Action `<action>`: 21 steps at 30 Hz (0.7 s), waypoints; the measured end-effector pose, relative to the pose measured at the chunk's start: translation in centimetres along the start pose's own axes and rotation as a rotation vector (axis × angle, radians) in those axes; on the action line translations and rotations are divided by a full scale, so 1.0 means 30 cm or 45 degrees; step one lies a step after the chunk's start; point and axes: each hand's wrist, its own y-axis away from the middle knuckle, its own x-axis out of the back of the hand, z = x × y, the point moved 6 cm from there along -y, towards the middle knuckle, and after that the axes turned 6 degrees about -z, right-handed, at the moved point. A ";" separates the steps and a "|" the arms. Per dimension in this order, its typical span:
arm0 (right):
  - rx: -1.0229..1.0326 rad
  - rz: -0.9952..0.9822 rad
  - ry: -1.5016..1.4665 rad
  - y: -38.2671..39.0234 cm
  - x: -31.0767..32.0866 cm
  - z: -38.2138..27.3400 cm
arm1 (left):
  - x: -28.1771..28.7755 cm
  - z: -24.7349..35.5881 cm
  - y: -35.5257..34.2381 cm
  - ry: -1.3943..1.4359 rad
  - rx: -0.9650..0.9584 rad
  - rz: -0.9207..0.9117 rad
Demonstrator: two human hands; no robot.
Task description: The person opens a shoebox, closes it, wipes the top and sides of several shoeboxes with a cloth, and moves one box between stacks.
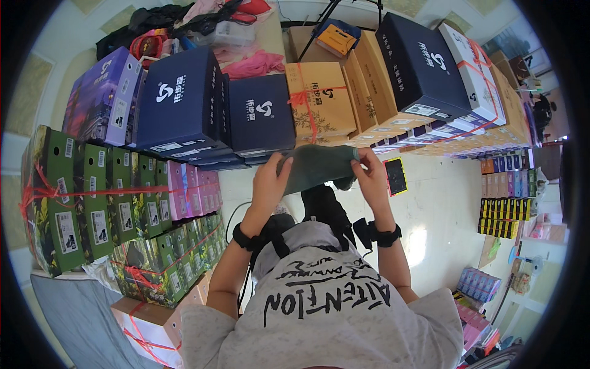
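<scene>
A dark green sheet of limp, cloth-like material (322, 165) is stretched between my two hands in front of my chest. My left hand (268, 179) pinches its left end, thumb on the near face and the other fingers partly hidden. At the upper right corner, my right hand (372, 175) grips the edge between thumb and fingers. The cloth sags a little along its lower edge; its exact kind cannot be made out. Each wrist wears a black band. Behind the cloth, a stack of dark blue boxes (263, 114) and a tan box with red string (321, 101) stand close by.
Green shoe boxes (98, 203) and pink ones (184, 187) tied with red string are piled at the left. Large navy (424, 64) and white boxes (476, 71) top the far right stack. A black panel with a bright border (396, 176) lies on the pale floor.
</scene>
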 end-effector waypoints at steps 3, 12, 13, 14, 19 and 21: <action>0.019 -0.008 -0.074 0.016 -0.118 -0.026 | -0.020 -0.012 0.002 0.665 -0.073 -0.022; 0.342 -0.331 0.323 0.039 -0.328 -0.196 | -0.027 -0.083 0.005 1.355 0.408 -0.311; 0.341 -0.331 0.321 0.039 -0.328 -0.197 | -0.017 -0.075 0.008 1.417 0.411 -0.320; 0.361 -0.350 0.358 0.043 -0.329 -0.199 | -0.015 -0.075 0.008 1.415 0.412 -0.319; 0.437 -0.390 0.366 0.041 -0.330 -0.205 | 0.011 -0.079 0.012 1.465 0.379 -0.247; 0.509 -0.433 0.526 0.053 -0.345 -0.204 | 0.028 -0.061 0.014 1.576 0.426 -0.299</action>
